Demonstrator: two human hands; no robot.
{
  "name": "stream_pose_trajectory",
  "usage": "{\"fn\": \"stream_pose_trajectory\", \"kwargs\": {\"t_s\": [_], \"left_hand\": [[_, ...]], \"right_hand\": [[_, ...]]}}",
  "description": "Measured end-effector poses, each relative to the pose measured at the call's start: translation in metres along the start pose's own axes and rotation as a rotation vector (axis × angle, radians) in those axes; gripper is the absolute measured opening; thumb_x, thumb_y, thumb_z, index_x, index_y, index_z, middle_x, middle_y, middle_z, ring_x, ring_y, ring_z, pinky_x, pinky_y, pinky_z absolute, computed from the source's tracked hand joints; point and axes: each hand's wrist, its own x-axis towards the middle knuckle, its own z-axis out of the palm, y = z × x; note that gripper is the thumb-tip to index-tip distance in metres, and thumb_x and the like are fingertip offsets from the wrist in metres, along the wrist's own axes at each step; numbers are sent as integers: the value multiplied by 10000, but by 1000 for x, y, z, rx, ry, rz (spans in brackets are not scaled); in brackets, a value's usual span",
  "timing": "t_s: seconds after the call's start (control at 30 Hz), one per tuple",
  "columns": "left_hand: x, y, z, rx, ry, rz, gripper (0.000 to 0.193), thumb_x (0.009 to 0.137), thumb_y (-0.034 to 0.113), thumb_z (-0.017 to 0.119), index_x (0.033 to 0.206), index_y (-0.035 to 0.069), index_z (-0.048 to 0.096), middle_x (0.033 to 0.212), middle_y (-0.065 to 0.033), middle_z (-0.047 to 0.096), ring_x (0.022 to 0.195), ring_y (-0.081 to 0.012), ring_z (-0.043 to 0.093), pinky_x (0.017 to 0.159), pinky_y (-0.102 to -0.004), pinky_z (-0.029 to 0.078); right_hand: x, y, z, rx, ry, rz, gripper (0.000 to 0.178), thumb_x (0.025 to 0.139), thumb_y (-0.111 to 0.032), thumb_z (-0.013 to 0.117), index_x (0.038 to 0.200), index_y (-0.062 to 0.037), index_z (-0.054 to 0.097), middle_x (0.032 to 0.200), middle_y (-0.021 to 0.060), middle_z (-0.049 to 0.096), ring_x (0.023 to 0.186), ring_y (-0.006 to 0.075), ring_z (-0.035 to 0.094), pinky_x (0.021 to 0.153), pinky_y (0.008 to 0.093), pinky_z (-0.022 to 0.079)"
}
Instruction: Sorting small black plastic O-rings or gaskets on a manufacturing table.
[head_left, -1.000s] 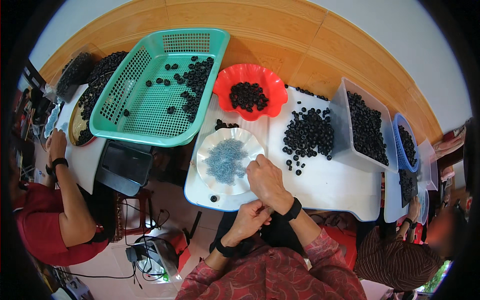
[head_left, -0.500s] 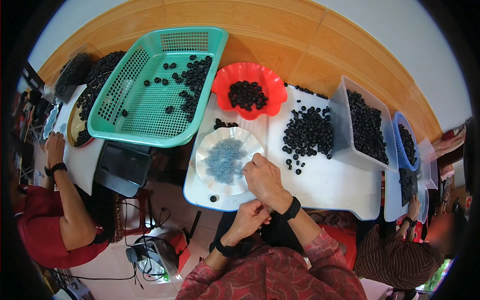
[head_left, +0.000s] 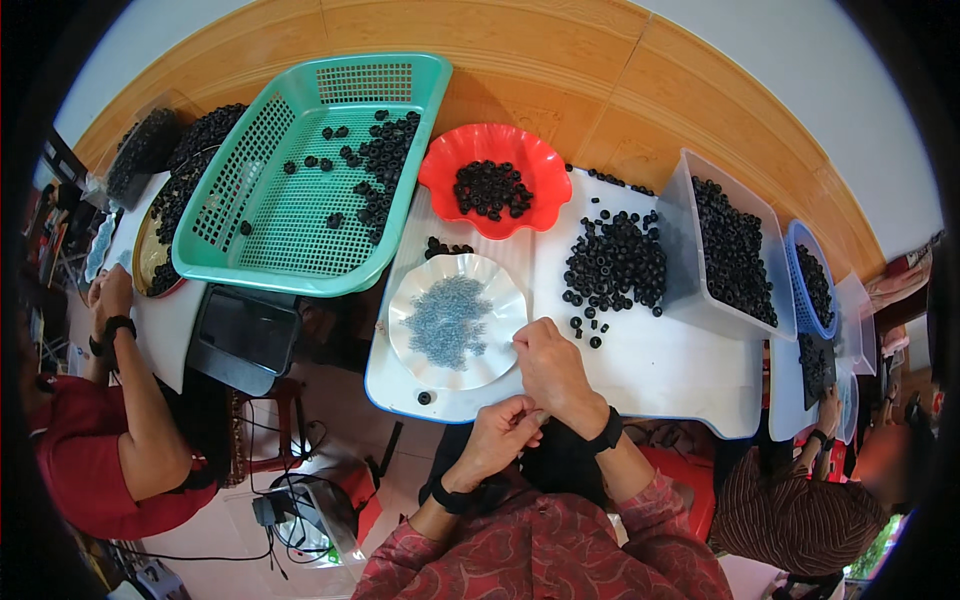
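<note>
A white fluted plate (head_left: 405, 350) on the white table carries a heap of tiny grey-blue pieces (head_left: 448, 318). My right hand (head_left: 556, 368) is just past the plate's right rim, thumb and fingertips pinched together; whatever they hold is too small to make out. Lower, at the table's front edge, my left hand (head_left: 497, 437) is closed, thumb against fingers, and what lies between them is hidden. Black ring-shaped parts (head_left: 615, 262) form a loose pile to the right. One single black part (head_left: 424, 398) lies in front of the plate.
A red scalloped bowl (head_left: 545, 175) and a green mesh basket (head_left: 300, 270) hold more black parts. At right stand a filled clear bin (head_left: 685, 260) and a blue basket (head_left: 797, 240). People work on both sides; a phone-like black slab (head_left: 248, 325) lies at left.
My right hand has drawn back from over the plate to the right, off its rim. My left hand stays nearly in place, fingers still closed.
</note>
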Motion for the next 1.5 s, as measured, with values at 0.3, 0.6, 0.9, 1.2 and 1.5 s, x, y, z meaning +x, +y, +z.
{"fn": "stream_pose_trajectory", "kwargs": {"t_s": [0.3,0.6,0.9,1.2,1.5], "left_hand": [[-1,7,4,-9,25,0,176,941,97,588,1072,-13,629,814,-9,636,668,-47,579,606,-197,499],[-1,-1,-1,-19,4,-4,157,943,86,582,1051,-24,612,850,-13,635,708,-63,590,627,-206,514],[-1,-6,-3,8,-20,11,160,950,78,558,1056,-28,614,851,-22,639,726,-75,604,641,-223,523],[-1,-1,0,-26,-1,14,142,948,68,558,1042,-21,613,844,-22,633,741,-73,603,648,-220,522],[1,5,3,-52,23,-11,149,966,84,542,1046,-28,597,886,-58,650,733,-111,640,665,-245,561]], "right_hand": [[-2,0,-7,133,124,0,111,797,21,617,900,-16,597,860,138,584,712,317,617,618,376,505],[9,-12,2,0,12,-153,95,782,-69,674,876,-55,666,863,89,580,760,267,616,657,368,511],[19,-16,13,-172,-109,-223,108,753,-125,689,826,-48,669,860,88,544,842,266,547,708,382,397],[10,-5,6,-22,-29,-139,73,769,-49,651,837,-56,623,851,98,577,813,304,570,732,395,431],[-4,2,-10,112,64,4,70,808,-7,628,875,-25,617,837,122,620,762,295,617,662,357,491]]}}
